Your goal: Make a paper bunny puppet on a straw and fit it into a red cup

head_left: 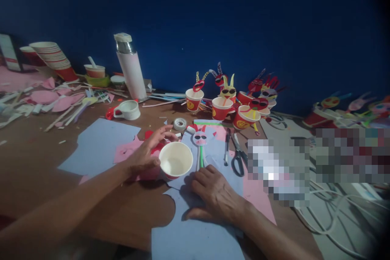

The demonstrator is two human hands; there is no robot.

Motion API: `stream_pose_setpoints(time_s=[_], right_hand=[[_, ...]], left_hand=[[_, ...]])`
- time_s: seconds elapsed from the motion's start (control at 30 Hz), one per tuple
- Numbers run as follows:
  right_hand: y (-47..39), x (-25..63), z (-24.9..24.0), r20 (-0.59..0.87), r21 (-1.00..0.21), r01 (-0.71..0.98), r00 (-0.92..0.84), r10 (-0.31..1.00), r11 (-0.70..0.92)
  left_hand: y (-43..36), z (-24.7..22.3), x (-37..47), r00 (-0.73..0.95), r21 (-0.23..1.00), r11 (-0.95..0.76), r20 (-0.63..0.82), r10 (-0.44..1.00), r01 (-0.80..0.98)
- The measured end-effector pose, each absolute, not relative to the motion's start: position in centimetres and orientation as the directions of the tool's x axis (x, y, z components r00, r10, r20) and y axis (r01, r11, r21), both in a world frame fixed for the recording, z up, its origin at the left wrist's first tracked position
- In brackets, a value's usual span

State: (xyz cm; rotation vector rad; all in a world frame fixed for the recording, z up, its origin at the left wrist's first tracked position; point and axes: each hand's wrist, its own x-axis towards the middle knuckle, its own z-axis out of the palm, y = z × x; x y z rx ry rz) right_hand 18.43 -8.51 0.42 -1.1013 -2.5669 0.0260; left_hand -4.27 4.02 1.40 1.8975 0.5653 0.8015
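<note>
The paper cup (176,161) is between the two hands, its open mouth facing the camera. The left hand (148,152) is spread open beside it, thumb at the rim. The right hand (215,193) rests, fingers bent, over the stem of a paper-faced figure (200,139); I cannot tell whether it grips. Right of the figure lie a pen (227,146) and scissors (239,154) on blue paper (195,237).
</note>
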Motion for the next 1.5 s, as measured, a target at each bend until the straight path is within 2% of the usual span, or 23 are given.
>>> stream_pose_setpoints(time_s=[0.13, 0.23, 0.4, 0.57, 0.67, 0.83, 1.0, 1.27, 1.5], right_hand=[[-8.5, 18.4, 0.2, 0.308, -0.174, 0.739, -0.587, 0.749, 0.651], [-8.5, 18.3, 0.3, 0.313, -0.172, 0.750, -0.573, 0.757, 0.639], [-8.3, 18.2, 0.6, 0.318, -0.136, 0.758, -0.577, 0.753, 0.638], [-8.1, 18.3, 0.8, 0.348, -0.069, 0.767, -0.580, 0.736, 0.638], [-8.1, 18.3, 0.6, 0.383, -0.023, 0.771, -0.582, 0.717, 0.637], [-8.2, 18.1, 0.3, 0.399, -0.014, 0.799, -0.546, 0.736, 0.601], [-8.2, 18.1, 0.2, 0.403, -0.027, 0.818, -0.517, 0.755, 0.574], [-7.5, 18.7, -0.4, 0.500, -0.118, 0.819, -0.439, 0.747, 0.561], [-7.4, 18.7, 0.1, 0.561, -0.162, 0.811, -0.393, 0.728, 0.562]], left_hand=[[3.6, 1.7, -4.1, 0.709, 0.946, -0.319, 0.261, 0.655, -0.054], [2.9, 2.0, -3.9, 0.731, 0.969, -0.244, 0.197, 0.653, -0.043], [2.2, 2.2, -3.6, 0.703, 0.942, -0.324, 0.172, 0.690, 0.087], [2.6, 2.8, -4.0, 0.669, 0.880, -0.457, 0.261, 0.696, 0.132], [3.3, 3.8, -4.5, 0.582, 0.808, -0.558, 0.367, 0.726, 0.187], [5.4, 5.0, -6.4, 0.315, 0.792, -0.552, 0.470, 0.824, 0.263], [7.8, 3.8, -7.9, 0.156, 0.792, -0.463, 0.439, 0.885, 0.398], [9.1, 3.8, -7.0, 0.124, 0.788, -0.373, 0.361, 0.924, 0.490], [10.3, 3.7, -5.4, 0.249, 0.768, -0.414, 0.332, 0.910, 0.488]])
